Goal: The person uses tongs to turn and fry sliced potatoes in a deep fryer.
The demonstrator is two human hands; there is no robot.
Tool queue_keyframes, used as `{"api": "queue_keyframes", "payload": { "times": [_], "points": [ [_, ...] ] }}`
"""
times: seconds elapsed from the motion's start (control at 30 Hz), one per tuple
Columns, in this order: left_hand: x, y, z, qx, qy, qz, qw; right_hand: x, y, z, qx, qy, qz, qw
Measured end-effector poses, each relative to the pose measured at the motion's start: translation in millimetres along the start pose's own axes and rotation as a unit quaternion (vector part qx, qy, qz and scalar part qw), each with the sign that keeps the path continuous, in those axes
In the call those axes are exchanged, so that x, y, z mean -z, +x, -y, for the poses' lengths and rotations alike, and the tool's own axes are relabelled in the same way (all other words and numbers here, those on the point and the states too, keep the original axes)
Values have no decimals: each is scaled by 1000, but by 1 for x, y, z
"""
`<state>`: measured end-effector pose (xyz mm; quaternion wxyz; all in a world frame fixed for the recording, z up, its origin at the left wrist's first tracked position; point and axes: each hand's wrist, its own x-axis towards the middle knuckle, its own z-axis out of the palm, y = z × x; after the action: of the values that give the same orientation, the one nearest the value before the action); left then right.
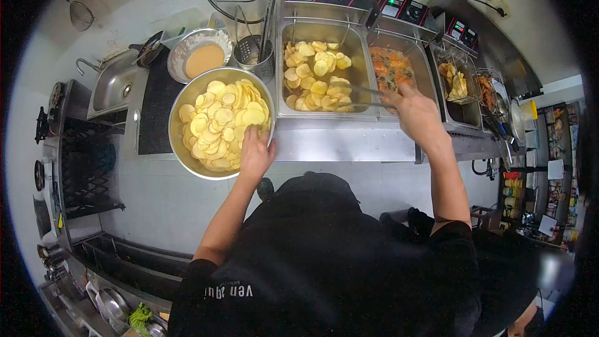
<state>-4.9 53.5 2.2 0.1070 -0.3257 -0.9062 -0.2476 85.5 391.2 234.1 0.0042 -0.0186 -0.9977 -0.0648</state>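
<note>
My left hand (254, 155) reaches over the near right rim of a large metal bowl (176, 143), its fingers curled into a heap of thin potato slices (218, 115). The fingertips are partly hidden among the slices. My right hand (417, 115) is closed around metal tongs (365, 105), which point left into the first fryer (369, 81). More potato slices (320, 65) float in the oil there, and the tong tips are among the nearer ones.
A second fryer (419, 62) holds orange-brown pieces in oil; a third has a basket with fried food (457, 81). Behind the bowl stand a bowl of tan batter (204, 59) and a perforated metal container (253, 53). A sink (112, 90) lies left. Another person (511, 274) is at lower right.
</note>
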Motion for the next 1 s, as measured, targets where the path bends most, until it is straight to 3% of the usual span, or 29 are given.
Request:
{"api": "queue_keyframes", "payload": {
  "times": [0.3, 0.57, 0.8, 1.0],
  "points": [
    [0, 0, 0, 19, -9, 20, 1000, -49, 19, 27, 45, 22, 8, 999],
    [-2, 0, 1, 7, -10, 7, 1000, -54, -12, 45, -43, 84, -25, 995],
    [-4, 0, 1, 21, -15, 32, 999, -81, -2, 47, -67, 82, -57, 993],
    [-8, -2, 6, -6, -25, -12, 1000, -106, 16, 62, -67, 73, -74, 992]
  ]
}}
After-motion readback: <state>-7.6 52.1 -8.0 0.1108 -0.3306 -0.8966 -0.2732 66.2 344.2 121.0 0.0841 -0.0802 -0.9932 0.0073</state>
